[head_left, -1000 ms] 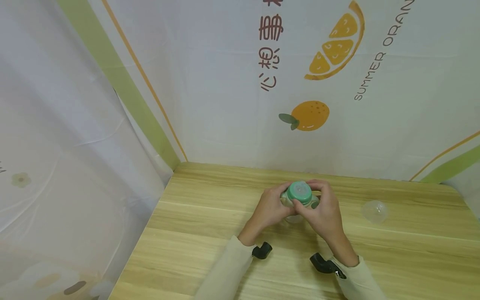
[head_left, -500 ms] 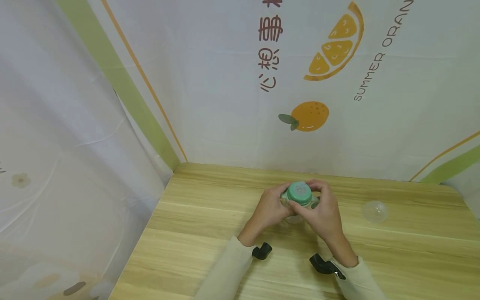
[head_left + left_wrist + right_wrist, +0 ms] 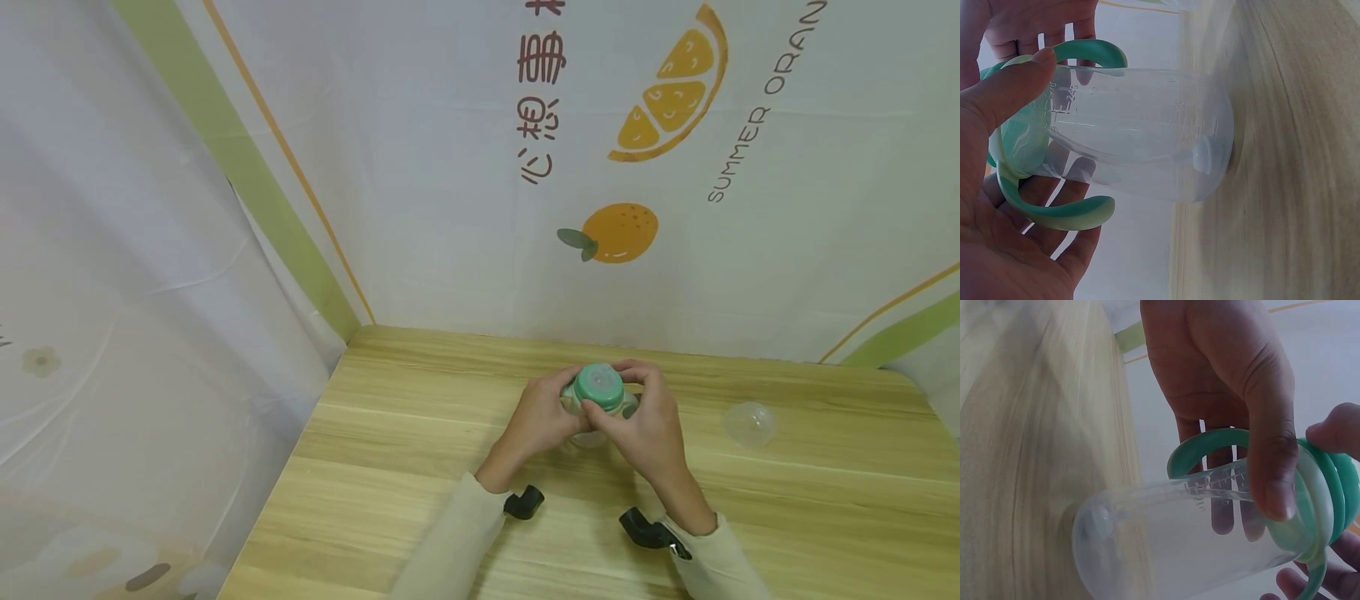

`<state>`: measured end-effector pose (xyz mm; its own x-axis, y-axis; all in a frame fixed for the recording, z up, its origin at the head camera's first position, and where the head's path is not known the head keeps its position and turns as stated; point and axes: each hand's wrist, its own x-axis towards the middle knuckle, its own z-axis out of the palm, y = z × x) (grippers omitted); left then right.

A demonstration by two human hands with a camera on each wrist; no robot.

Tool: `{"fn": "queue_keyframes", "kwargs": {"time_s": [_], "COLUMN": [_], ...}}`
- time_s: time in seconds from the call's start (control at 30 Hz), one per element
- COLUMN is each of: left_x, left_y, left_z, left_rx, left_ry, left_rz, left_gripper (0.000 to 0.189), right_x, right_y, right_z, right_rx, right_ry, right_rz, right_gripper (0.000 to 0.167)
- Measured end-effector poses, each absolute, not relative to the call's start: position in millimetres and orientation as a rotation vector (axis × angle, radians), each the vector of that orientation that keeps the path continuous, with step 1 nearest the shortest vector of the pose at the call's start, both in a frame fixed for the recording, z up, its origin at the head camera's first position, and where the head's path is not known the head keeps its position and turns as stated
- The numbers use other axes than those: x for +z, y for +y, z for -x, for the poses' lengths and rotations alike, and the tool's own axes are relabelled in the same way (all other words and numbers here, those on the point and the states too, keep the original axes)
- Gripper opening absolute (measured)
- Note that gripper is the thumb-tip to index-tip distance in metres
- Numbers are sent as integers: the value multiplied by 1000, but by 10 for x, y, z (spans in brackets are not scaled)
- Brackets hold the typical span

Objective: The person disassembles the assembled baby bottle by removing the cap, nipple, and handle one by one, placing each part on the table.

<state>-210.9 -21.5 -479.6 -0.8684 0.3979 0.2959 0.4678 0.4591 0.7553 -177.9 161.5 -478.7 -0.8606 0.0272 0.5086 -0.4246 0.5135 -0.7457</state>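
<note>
A clear sippy cup (image 3: 1141, 125) with two curved green handles (image 3: 1085, 215) stands between both hands, its base close over the table. Its green lid (image 3: 600, 385) faces up in the head view. Inside runs a straw with a white weighted end (image 3: 1204, 155). My left hand (image 3: 546, 418) grips the left side at the collar, its fingers curving behind the cup. On the right side, my right hand (image 3: 651, 425) holds the collar and lid, with its thumb at the front. Measuring marks (image 3: 1200, 487) show on the cup wall.
A clear, dome-shaped cover (image 3: 750, 423) lies on the wooden table (image 3: 375, 467) to the right of the hands. White curtains (image 3: 450, 208) with orange prints hang behind and to the left. Black wrist mounts (image 3: 647, 527) stick out from the sleeves.
The right thumb has slid slightly along the front of the lid, leftward and then back. Both hands and the sippy cup otherwise stay in place.
</note>
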Motion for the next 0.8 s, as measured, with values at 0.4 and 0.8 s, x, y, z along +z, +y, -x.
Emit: {"fn": "queue_keyframes", "kwargs": {"time_s": [0.4, 0.8], "left_x": [-4799, -4783], "left_y": [-223, -225], "left_z": [2107, 2101], "left_rx": [-1407, -1439], "left_ry": [-2604, -2615], "left_rz": [801, 786], "left_gripper": [68, 66], "right_x": [-4791, -4760], "right_y": [1631, 1587], "right_z": [1772, 1749], "right_rx": [1326, 1322], "right_ry": [-2339, -2354], "right_rz": [-354, -275], "right_gripper": [58, 67]}}
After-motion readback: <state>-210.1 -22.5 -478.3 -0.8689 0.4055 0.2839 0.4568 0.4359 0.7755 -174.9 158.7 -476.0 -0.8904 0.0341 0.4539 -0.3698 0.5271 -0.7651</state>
